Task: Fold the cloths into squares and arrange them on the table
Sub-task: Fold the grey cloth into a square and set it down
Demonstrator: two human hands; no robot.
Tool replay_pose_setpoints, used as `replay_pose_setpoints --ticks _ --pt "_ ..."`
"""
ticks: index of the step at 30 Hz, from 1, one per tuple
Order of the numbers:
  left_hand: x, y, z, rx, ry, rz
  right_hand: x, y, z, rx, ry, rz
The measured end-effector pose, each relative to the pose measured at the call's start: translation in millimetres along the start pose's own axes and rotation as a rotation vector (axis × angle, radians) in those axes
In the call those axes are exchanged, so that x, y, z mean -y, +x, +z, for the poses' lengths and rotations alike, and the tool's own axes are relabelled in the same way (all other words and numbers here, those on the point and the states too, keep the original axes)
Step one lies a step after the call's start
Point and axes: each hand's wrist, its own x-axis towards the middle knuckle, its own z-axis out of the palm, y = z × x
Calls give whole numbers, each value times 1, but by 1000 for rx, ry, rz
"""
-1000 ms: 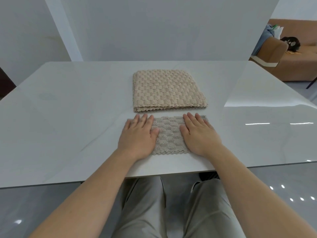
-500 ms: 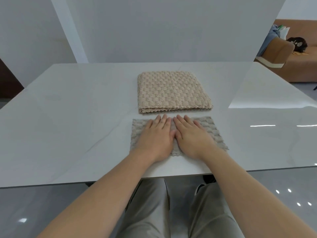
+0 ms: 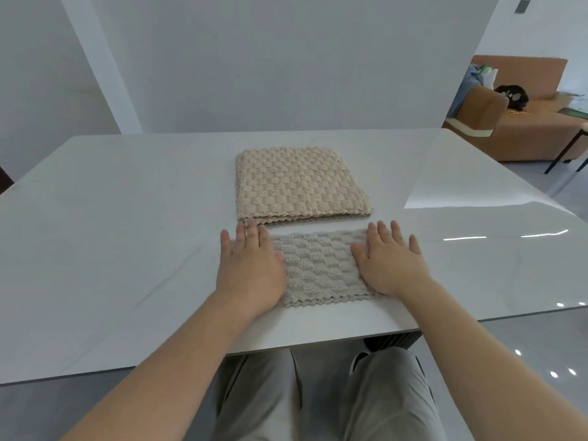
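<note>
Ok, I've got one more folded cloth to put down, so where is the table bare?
The table is bare left of the beige cloth and the left hand, right of the right hand, and in a strip behind the beige cloth. The middle is crowded: the grey cloth lies in front of the beige one, with both hands flat on it.

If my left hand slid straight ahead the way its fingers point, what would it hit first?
The beige folded cloth. Your left hand lies flat on the left side of the grey cloth, fingers pointing away from you, tips close to the beige cloth's near edge. Whether they touch it now is unclear.
</note>
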Motion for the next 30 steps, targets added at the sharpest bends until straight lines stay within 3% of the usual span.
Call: replay_pose_setpoints --ticks 4,9,15,22,30 --pt "-39 4 -2 -35 -88 271 7 -5 -11 -208 -11 171" --pt "-53 9 16 75 -75 280 12 -4 -16 -106 87 272" --pt "-53 10 22 95 -46 276 13 2 -19 -36 197 223" --pt "-56 9 20 117 -54 267 15 5 -39 -33 490 149" --pt "-78 12 20 143 -89 282 14 -10 -63 -265 592 26"
